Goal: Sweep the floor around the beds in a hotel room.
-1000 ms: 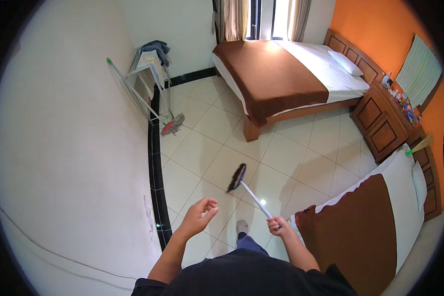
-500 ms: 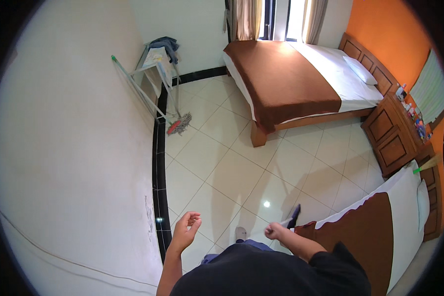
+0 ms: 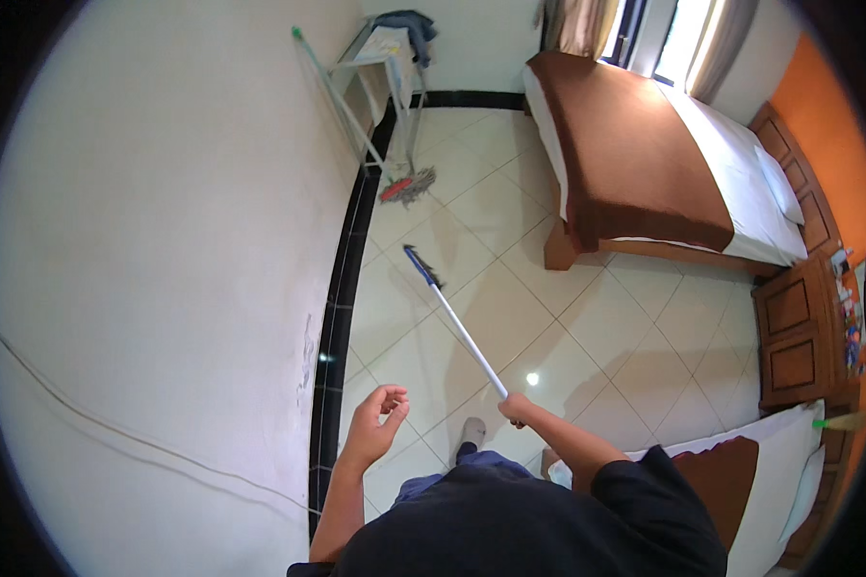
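My right hand [image 3: 516,409] is wrapped round the end of a white handle belonging to a broom [image 3: 468,338]. Its narrow blue head with dark bristles [image 3: 423,267] points away from me and to the left, over the floor tiles. Whether the bristles touch the floor I cannot tell. To the left, my left hand [image 3: 377,423] is raised near the wall, fingers loosely curved and thumb apart, holding nothing.
A mop [image 3: 409,188] with a green-tipped pole leans by a rack [image 3: 385,60] with dark clothing. A brown-covered bed [image 3: 635,154] stands far right; another bed [image 3: 717,481] is close on my right. Between their headboards sits a wooden cabinet [image 3: 789,317]. The left wall [image 3: 192,240] runs alongside me.
My right hand has swung the broom from my right side out to the front left. The view has shifted, and my left hand stays raised and empty.
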A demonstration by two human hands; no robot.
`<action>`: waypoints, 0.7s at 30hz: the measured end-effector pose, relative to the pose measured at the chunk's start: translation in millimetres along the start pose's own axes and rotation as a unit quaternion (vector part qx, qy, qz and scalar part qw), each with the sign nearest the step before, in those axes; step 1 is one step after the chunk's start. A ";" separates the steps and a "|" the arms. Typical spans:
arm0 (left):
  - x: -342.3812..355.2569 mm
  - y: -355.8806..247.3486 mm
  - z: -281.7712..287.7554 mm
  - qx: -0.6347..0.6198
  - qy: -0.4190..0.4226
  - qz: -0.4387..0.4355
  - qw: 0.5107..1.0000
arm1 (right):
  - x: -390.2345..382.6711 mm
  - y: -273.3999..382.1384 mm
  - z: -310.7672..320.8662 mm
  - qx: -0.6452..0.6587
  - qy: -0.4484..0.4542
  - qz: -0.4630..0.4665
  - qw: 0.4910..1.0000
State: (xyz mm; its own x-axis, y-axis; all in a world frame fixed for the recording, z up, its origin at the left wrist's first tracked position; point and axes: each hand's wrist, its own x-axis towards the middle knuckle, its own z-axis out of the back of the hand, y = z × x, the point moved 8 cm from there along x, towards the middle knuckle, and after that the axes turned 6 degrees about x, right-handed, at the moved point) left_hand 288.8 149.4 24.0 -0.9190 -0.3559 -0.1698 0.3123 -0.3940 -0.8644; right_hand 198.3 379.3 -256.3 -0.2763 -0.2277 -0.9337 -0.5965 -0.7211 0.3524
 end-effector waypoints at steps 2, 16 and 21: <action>-3.1 7.7 6.3 -0.030 -0.021 0.016 0.999 | -37.6 5.9 -1.7 -0.154 -0.037 0.040 0.987; -8.3 30.8 21.9 -0.061 -0.091 0.043 0.993 | 2.0 -0.7 -38.4 -0.608 0.319 0.399 0.608; -23.9 47.1 27.3 -0.052 -0.099 0.064 0.992 | 37.3 101.7 72.1 -0.536 0.116 0.004 0.836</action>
State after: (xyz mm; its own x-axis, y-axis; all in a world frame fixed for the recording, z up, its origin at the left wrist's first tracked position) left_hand 332.1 116.2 0.3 -0.8045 -0.5613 -0.1940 0.3875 -0.2485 -0.8877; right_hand 73.0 344.7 -250.7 -0.0501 -0.2660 -0.9627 0.4569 -0.8632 0.2147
